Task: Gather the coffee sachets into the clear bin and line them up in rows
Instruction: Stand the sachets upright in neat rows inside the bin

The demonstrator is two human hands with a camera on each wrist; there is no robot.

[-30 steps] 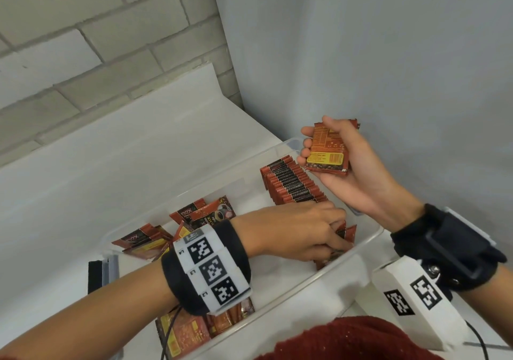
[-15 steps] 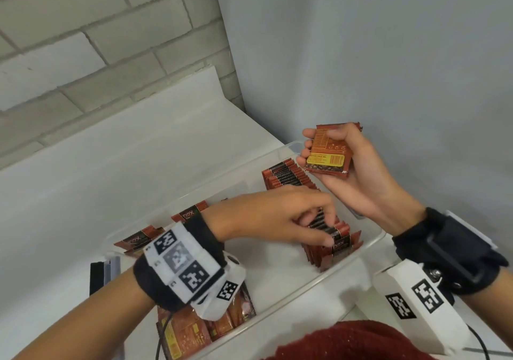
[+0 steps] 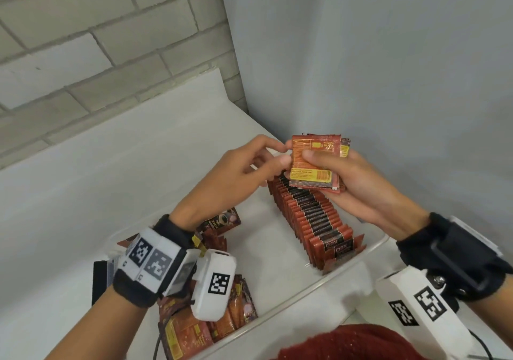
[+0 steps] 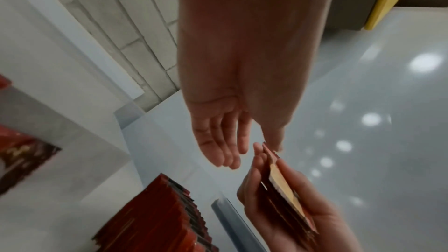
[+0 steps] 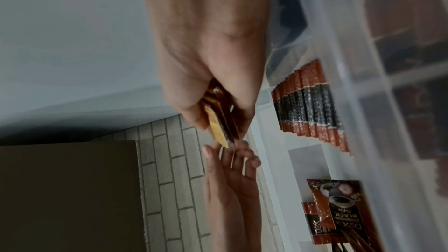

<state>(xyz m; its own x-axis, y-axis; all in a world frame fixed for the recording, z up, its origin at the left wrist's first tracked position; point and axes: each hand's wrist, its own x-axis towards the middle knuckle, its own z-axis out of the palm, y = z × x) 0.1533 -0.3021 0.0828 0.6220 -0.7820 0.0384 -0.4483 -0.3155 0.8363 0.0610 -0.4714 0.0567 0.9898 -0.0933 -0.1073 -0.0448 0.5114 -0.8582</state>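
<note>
My right hand (image 3: 327, 162) grips a small stack of red-orange coffee sachets (image 3: 311, 176) upright above the far end of the clear bin (image 3: 361, 257). My left hand (image 3: 280, 152) is at the stack's left edge with its fingers loosely straight; the thumb touches that edge, and the fingers stand apart from it in the left wrist view, where the left hand (image 4: 252, 154) meets the stack (image 4: 281, 183). A long row of upright sachets (image 3: 311, 220) runs along the bin's right side. Loose sachets (image 3: 222, 223) lie at the bin's left, with more (image 3: 194, 332) at its near left corner.
The bin sits on a white table (image 3: 111, 179) in a corner, with a brick wall behind and a grey wall (image 3: 388, 82) on the right. A dark object (image 3: 100, 279) lies left of the bin. A red garment (image 3: 347, 343) is at the bottom edge.
My left hand has let go of the row in the bin and risen up and away to the stack. The right hand has kept the stack in about the same place.
</note>
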